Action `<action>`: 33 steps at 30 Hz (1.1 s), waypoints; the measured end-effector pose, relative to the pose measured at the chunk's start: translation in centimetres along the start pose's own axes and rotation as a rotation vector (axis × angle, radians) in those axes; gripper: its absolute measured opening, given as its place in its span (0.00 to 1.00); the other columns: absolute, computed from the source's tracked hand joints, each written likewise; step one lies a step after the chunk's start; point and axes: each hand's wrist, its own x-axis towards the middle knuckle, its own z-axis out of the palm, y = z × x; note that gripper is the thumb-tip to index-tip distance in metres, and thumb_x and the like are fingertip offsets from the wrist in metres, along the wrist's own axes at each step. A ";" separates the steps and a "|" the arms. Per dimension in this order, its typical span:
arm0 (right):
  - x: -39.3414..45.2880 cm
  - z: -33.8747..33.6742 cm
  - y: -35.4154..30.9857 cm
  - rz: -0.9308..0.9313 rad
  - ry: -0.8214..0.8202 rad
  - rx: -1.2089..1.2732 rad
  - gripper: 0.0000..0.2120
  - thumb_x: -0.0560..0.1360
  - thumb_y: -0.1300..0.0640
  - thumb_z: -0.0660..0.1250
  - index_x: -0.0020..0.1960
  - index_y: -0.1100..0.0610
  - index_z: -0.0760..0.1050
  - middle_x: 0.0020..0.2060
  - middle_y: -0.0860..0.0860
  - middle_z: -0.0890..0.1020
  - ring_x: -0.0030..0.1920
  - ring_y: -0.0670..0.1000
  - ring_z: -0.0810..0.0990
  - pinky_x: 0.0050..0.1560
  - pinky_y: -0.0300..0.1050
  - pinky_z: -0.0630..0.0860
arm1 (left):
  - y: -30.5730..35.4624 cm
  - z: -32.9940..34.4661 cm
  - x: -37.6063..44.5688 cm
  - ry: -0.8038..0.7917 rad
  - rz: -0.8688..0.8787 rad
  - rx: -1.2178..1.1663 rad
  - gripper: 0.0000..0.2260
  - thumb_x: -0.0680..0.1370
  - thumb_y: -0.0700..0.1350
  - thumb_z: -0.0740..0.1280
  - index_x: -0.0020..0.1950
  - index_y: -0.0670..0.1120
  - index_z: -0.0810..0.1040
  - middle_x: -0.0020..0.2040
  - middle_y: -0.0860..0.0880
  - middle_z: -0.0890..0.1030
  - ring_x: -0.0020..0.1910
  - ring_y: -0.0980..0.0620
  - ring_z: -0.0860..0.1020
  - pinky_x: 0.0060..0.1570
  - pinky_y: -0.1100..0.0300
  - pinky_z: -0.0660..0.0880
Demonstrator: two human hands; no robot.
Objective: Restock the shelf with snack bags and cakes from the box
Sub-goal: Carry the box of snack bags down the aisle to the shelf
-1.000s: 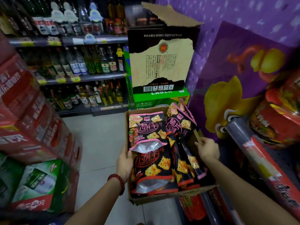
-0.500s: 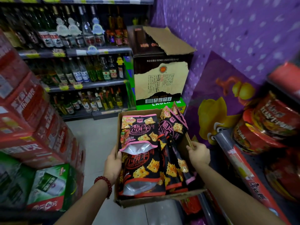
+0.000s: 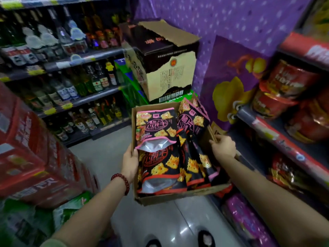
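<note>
We hold a cardboard box [image 3: 175, 196] level in front of us, near the middle of the view. Our left hand [image 3: 130, 163] clasps its nine o'clock wall, thumb hooked over the rim and fingers under the side. Our right hand [image 3: 223, 147] grips the three o'clock wall, fingers curled over the edge. Inside lie black and pink snack bags [image 3: 160, 157], one flat bag overlapping another at nine o'clock, more standing on edge toward three o'clock. A red bead bracelet [image 3: 121, 181] circles our left wrist. The shelf [image 3: 277, 134] runs at three o'clock, with red packs [image 3: 284, 90] on it. At twelve o'clock, beyond the box, stands a black and cream carton [image 3: 163, 68]; bottles [image 3: 71, 82] fill the racks at ten o'clock.
</note>
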 end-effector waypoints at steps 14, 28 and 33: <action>-10.0 -6.3 8.2 0.149 0.106 0.071 0.12 0.72 0.57 0.70 0.55 0.57 0.81 0.47 0.56 0.85 0.50 0.58 0.81 0.47 0.45 0.75 | 0.1 1.4 -4.2 -0.295 0.126 0.166 0.14 0.83 0.46 0.54 0.64 0.57 0.73 0.60 0.50 0.79 0.60 0.48 0.77 0.63 0.46 0.72; -20.8 -12.2 17.0 0.299 0.352 0.162 0.12 0.73 0.58 0.70 0.56 0.58 0.82 0.47 0.55 0.85 0.48 0.53 0.83 0.44 0.37 0.70 | -0.4 7.8 -10.0 -0.539 0.266 0.244 0.16 0.82 0.46 0.56 0.68 0.54 0.72 0.61 0.38 0.78 0.53 0.44 0.78 0.61 0.40 0.72; -23.6 -12.1 18.3 0.404 0.447 0.166 0.13 0.73 0.57 0.70 0.57 0.58 0.81 0.48 0.55 0.85 0.49 0.54 0.83 0.45 0.39 0.71 | 0.0 9.8 -9.5 -0.674 0.289 0.290 0.16 0.82 0.47 0.56 0.69 0.55 0.70 0.65 0.49 0.77 0.65 0.45 0.74 0.66 0.42 0.69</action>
